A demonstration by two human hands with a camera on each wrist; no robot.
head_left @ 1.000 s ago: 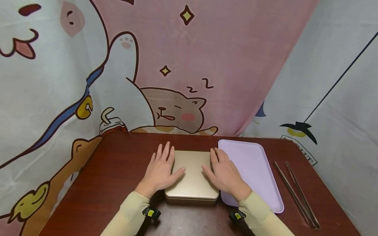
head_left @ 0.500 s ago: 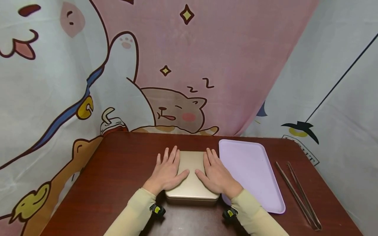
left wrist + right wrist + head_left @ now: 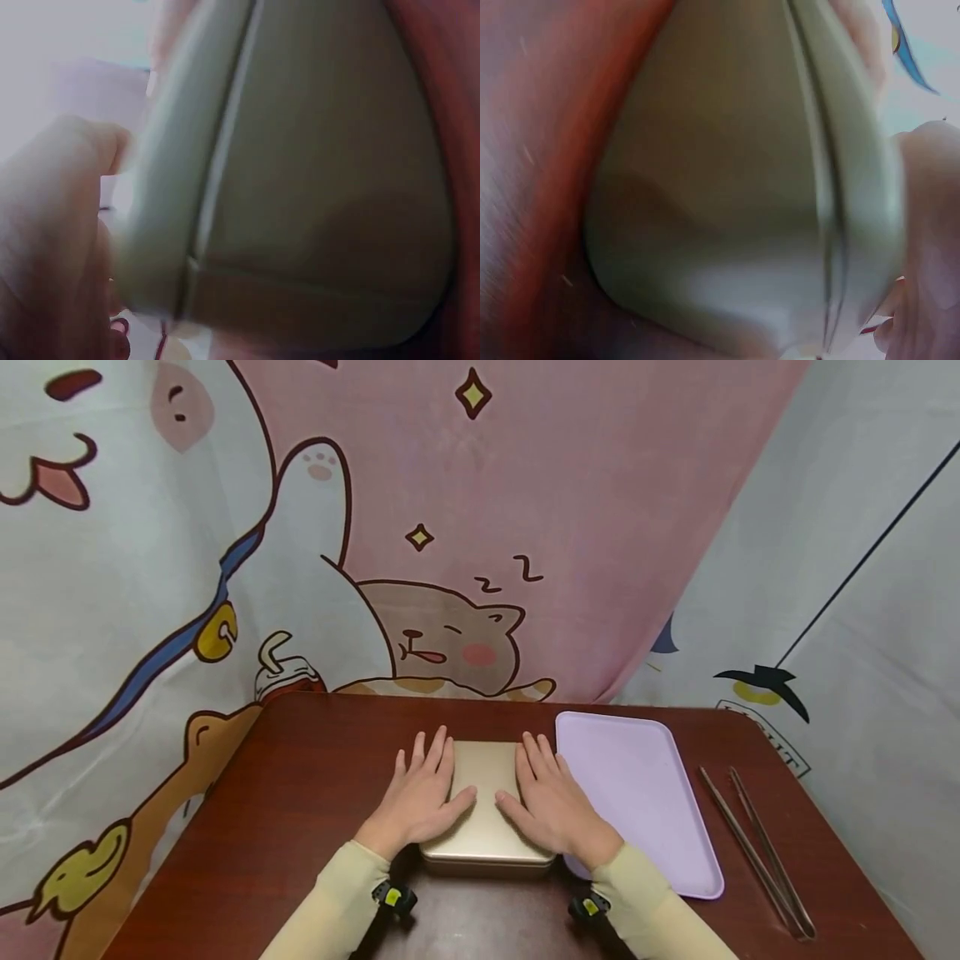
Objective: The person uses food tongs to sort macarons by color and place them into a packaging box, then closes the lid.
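Observation:
A gold rectangular tin box (image 3: pixel 486 777) with its lid on lies on the table in the head view. My left hand (image 3: pixel 414 795) rests flat over the left side of the lid, fingers straight and thumb pointing inward. On the opposite side my right hand (image 3: pixel 553 802) lies the same way, its fingers stretched out. Close up in the left wrist view, the tin's side wall (image 3: pixel 322 165) and lid seam show, with part of the left hand (image 3: pixel 49 217) beside the lid. The right wrist view shows the other side wall (image 3: pixel 712 172) and part of the right hand (image 3: pixel 934 225).
A pale purple tray (image 3: pixel 637 793) lies right of the tin, partly under my right forearm. Metal tongs (image 3: pixel 761 856) lie beyond it near the right side of the dark wooden table (image 3: pixel 300 793). A printed cartoon cloth (image 3: pixel 600 527) hangs behind the table.
Both hands have moved inward over the lid, the left one rightward and the right one leftward. The tin, tray and tongs stay in place.

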